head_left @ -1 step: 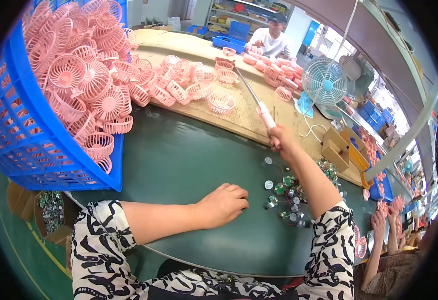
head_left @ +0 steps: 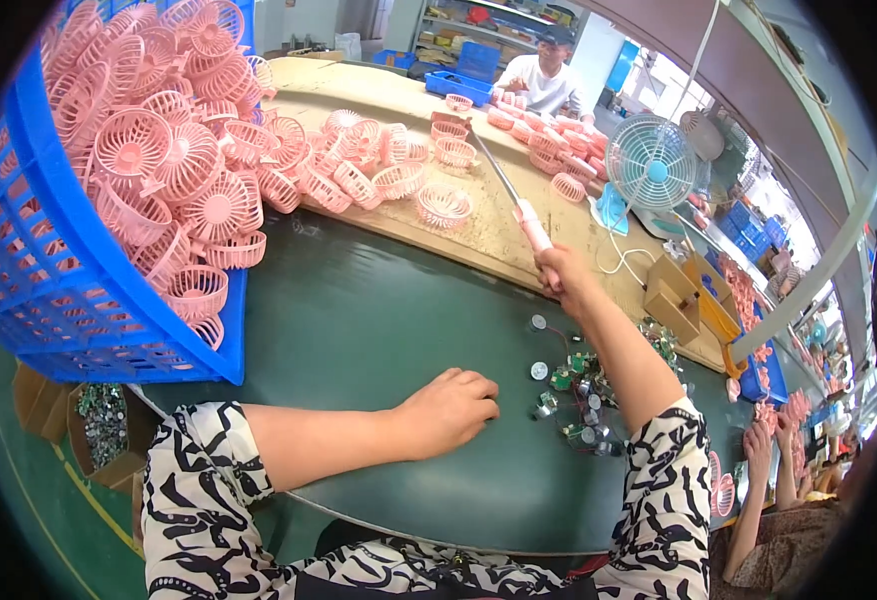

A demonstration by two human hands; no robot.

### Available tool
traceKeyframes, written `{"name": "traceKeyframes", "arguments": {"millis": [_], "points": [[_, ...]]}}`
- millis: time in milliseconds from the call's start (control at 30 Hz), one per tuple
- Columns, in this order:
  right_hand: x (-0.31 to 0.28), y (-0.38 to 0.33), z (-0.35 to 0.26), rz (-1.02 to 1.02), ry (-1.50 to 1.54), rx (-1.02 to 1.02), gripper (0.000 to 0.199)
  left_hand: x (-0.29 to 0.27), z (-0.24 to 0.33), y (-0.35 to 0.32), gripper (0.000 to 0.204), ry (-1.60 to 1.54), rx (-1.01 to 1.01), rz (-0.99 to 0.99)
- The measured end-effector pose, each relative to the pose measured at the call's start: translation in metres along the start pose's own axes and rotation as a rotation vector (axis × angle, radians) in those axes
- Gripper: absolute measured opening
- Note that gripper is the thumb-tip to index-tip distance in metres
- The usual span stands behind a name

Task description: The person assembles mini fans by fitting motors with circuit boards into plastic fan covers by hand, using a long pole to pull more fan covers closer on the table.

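My right hand (head_left: 564,272) is closed around the pink-and-white handle of a long tool with a thin metal shaft (head_left: 499,172). The shaft slants away to the far left. Its reddish-brown crosswise head lies by a few round pink slotted fan housings (head_left: 455,152) on the tan board. My left hand (head_left: 449,412) rests palm down on the green tabletop (head_left: 379,330), fingers loosely curled and nothing visible in them. Under and beside my right forearm lie several small motors with wires and green circuit boards (head_left: 589,400).
At the left, a tipped blue crate (head_left: 109,320) spills pink housings (head_left: 199,170) onto the board (head_left: 359,85). A blue desk fan (head_left: 651,165) and a cardboard box (head_left: 671,300) stand at right. One person (head_left: 549,85) sits across; another person's hands (head_left: 759,450) work at far right.
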State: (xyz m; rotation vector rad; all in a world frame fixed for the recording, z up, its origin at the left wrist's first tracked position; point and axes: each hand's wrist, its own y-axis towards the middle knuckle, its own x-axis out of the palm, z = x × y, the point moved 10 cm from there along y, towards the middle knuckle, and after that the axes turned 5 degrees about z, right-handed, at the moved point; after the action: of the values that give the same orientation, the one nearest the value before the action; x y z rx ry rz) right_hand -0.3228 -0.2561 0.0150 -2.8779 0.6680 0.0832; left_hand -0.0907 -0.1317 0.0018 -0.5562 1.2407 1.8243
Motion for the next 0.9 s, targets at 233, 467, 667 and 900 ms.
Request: {"name": "traceKeyframes", "arguments": {"millis": [233,467,667,900], "points": [[0.013,0.085,-0.059,0.335,-0.344,-0.310,0.027,0.001,-0.002,-0.005,0.022,-0.023,-0.007,0.005],[0.034,0.150,-0.085,0.548,-0.814,-0.454,0.035,-0.001,-0.003,-0.001,0.019,-0.080,-0.023,0.008],[0.042,0.156,-0.063,0.440,-1.012,-0.321,0.039,-0.008,-0.004,0.000,0.016,-0.127,-0.027,0.011],[-0.011,0.068,-0.035,0.267,-1.065,-0.261,0.039,-0.002,-0.006,0.005,0.018,-0.187,-0.022,0.024]]}}
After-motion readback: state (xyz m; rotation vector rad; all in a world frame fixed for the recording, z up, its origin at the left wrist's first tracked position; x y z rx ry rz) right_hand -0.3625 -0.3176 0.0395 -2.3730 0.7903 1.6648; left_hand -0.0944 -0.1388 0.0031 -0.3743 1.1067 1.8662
